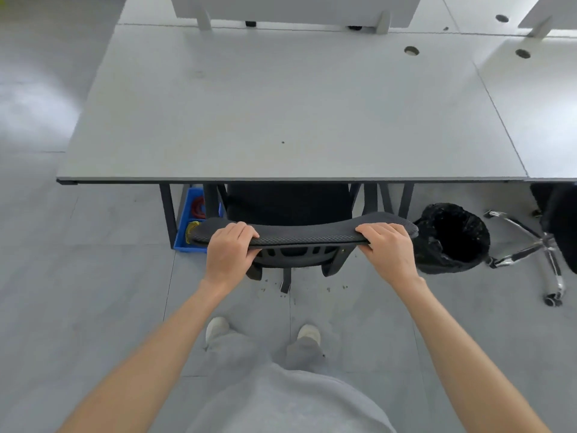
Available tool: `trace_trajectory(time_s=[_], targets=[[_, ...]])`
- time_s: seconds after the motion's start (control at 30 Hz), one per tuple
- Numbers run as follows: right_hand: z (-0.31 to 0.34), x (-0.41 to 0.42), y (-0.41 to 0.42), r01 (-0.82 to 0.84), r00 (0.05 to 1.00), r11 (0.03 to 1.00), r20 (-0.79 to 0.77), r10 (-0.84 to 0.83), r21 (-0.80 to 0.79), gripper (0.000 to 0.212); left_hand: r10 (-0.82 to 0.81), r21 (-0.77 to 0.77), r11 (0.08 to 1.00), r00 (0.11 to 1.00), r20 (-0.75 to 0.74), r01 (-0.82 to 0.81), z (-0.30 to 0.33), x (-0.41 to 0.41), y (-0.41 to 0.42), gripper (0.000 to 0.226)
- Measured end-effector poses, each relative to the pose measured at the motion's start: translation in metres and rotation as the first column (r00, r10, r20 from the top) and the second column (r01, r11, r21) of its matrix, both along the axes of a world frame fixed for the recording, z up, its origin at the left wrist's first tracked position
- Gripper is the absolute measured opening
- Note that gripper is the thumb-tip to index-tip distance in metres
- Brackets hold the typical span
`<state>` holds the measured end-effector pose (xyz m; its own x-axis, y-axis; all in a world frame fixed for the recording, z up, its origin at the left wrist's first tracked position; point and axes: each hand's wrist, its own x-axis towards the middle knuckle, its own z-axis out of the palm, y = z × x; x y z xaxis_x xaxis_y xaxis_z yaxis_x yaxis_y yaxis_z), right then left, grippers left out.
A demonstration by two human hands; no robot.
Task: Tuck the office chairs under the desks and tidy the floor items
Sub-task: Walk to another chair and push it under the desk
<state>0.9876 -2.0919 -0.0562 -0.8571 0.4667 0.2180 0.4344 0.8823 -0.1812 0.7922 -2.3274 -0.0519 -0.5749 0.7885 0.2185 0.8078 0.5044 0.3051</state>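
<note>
A black mesh office chair [304, 234] stands in front of me with its seat partly under the grey desk [281, 114]. My left hand [229, 250] grips the left end of the chair's top rail. At the rail's right end, my right hand [388, 250] is closed on it in the same way. Only the backrest top and part of the seat show; the chair's base is mostly hidden. A second chair [549, 242] with a chrome base stands at the right edge, partly under the neighbouring desk.
A bin lined with a black bag [452, 239] sits on the floor right of the chair. A blue tray [192, 223] holding red and yellow coils lies under the desk's left side by a dark leg. Small crumbs dot the floor behind the chair. My feet stand below.
</note>
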Motion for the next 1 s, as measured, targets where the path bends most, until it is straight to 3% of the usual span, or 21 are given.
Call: trace_trajectory(time_s=[0.33,0.53,0.73,0.87,1.0], targets=[[-0.006,0.031,0.021,-0.052,0.997,0.998,-0.054,0.050,-0.038,0.019,0.114,-0.028,0.993,0.991,0.067,-0.113,0.000,0.050,0.011,0.025],[-0.009,0.035,-0.008,-0.042,0.993,0.999,-0.107,0.040,-0.019,0.013,0.089,-0.023,0.996,0.996,0.031,-0.089,0.000,0.043,-0.016,0.025],[-0.003,0.025,-0.031,0.028,0.997,0.998,-0.066,-0.032,-0.062,0.017,0.018,-0.025,1.000,1.000,0.012,-0.018,0.002,0.024,-0.025,0.023],[-0.003,0.021,-0.038,0.016,0.998,0.998,-0.067,-0.020,-0.053,0.009,0.028,-0.023,0.999,0.999,0.020,-0.027,0.002,0.014,-0.029,0.024],[-0.003,0.021,-0.037,0.013,0.999,0.998,-0.036,-0.015,-0.055,0.019,0.021,-0.022,1.000,0.999,0.031,-0.021,0.000,0.013,-0.028,0.023]])
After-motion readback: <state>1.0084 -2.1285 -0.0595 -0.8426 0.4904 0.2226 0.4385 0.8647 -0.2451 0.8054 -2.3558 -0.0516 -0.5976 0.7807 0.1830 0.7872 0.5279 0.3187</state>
